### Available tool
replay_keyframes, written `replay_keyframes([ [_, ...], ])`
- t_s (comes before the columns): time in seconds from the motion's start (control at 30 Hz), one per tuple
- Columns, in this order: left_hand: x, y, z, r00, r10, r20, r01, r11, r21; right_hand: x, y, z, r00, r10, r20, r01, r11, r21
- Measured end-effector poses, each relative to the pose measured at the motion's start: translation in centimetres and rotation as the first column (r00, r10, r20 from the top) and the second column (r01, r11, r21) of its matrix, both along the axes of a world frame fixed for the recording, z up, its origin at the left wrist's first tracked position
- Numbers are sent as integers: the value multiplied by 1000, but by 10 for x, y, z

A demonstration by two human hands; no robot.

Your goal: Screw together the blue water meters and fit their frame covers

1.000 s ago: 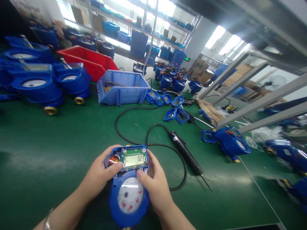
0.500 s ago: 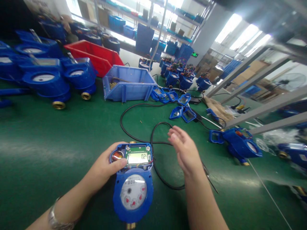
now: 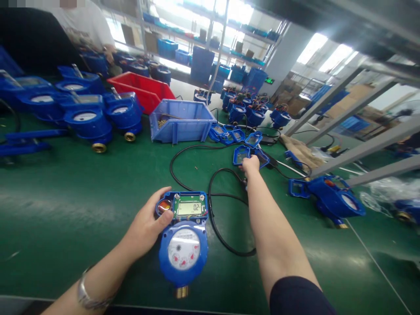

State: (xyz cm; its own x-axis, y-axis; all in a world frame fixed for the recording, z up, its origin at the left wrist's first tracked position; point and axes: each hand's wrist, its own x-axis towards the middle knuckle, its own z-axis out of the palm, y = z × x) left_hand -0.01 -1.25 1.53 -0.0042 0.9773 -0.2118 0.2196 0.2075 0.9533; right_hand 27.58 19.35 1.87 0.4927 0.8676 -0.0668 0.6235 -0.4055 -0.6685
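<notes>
A blue water meter (image 3: 183, 253) lies face up on the green table, its upper housing uncovered. A circuit board with a lit display (image 3: 190, 209) reading about 0.2 shows inside. My left hand (image 3: 149, 223) grips the housing's left side, the thumb resting near its inner edge. Farther off, my right hand (image 3: 251, 164) is stretched out to two blue frame-like covers with clear windows. Its fingers close on the near edge of the left cover (image 3: 241, 154); the fingertips are partly hidden. The other cover (image 3: 262, 158) lies partly behind the hand.
A black cable (image 3: 210, 227) loops beside the meter. Behind stand a blue bin (image 3: 183, 127) of small brass-coloured parts and a red bin (image 3: 138, 89). Several meters stand left; another meter (image 3: 334, 199) lies right, near a grey metal frame (image 3: 370, 144). A person (image 3: 87, 26) is at back left.
My right hand has moved forward from beside the cable to the blue covers, and its fingers have closed there. My left hand stays on the meter. The view has shifted slightly.
</notes>
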Motion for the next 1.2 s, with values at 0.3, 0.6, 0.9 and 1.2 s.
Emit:
replay_keyframes([
  [0.3, 18, -17, 34, 838, 195, -510, 263, 676, 689, -5, -139, 36, 920, 170, -352, 8, 892, 452],
  [0.6, 80, -29, 63, 622, 245, -744, 615, 435, 657, -44, -248, 45, 841, 345, -417, -29, 799, 601],
  [0.9, 85, -45, 58, 646, 129, -753, 667, 384, 638, -64, -255, 52, 824, 360, -437, -7, 779, 627],
  [1.2, 76, -41, 59, 574, 310, -758, 597, 475, 646, -66, -259, 50, 844, 352, -404, -32, 786, 617],
])
